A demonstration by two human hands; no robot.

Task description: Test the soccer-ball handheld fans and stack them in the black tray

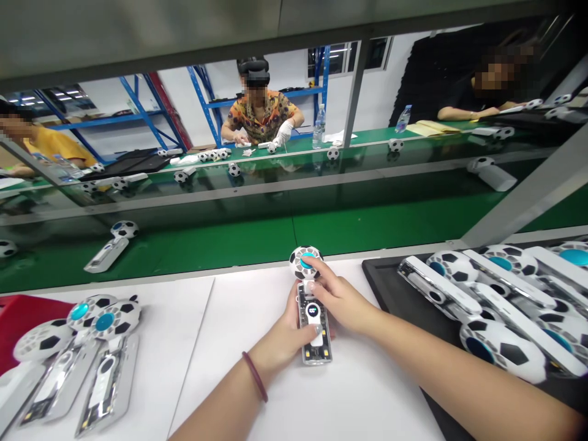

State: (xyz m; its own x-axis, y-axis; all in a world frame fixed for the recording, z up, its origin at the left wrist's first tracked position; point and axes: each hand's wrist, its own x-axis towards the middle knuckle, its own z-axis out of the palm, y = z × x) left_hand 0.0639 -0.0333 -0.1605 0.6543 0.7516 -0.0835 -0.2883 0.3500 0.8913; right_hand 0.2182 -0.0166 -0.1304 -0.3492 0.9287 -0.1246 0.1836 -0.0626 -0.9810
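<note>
A handheld device (314, 355) with a clear body, a lit round display and a football-patterned head is held above the white tabletop (257, 306). Around its body are the fingers of my left hand (289, 337), with the thumb lying on the front below the display. My right hand (337, 297) is at the neck of the device, one fingertip on the blue centre of the round head and the thumb near the neck. The undersides of both hands are hidden.
Several similar devices lie at the left (105, 380) beside a red bin (22, 318). A black tray (390, 288) full of them stands at the right. Beyond a metal edge runs a green conveyor (257, 236) carrying more devices. People sit across it.
</note>
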